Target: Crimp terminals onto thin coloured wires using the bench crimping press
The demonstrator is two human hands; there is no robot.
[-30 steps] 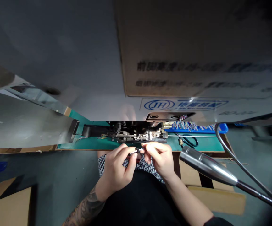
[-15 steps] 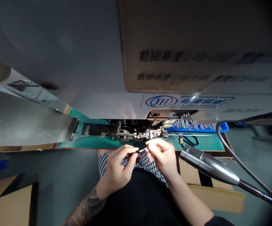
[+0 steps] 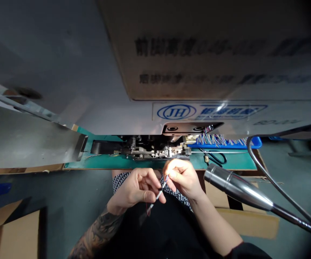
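- A slender white-sleeved cable with a black band spans two bare hands in front of a green workbench, over the wearer's black clothing.
- The right hand pinches the cable's upper end, thumb and forefinger closed together on it.
- The left hand curls loosely about the middle, thumb and forefinger parted, the cable passing near the fingertips; whether they grip it, one cannot tell.
- The cable's long axis slants from upper right, at the right fingertips, to lower left, below the left thumb, where a thin red wire loop hangs.
- The right fingers hide the tip; the lower end blurs against the dark cloth.
- Beyond the hands, a metal machine mechanism sits beneath a pale machine housing, cut off by the frame, its upper printed lettering smeared.
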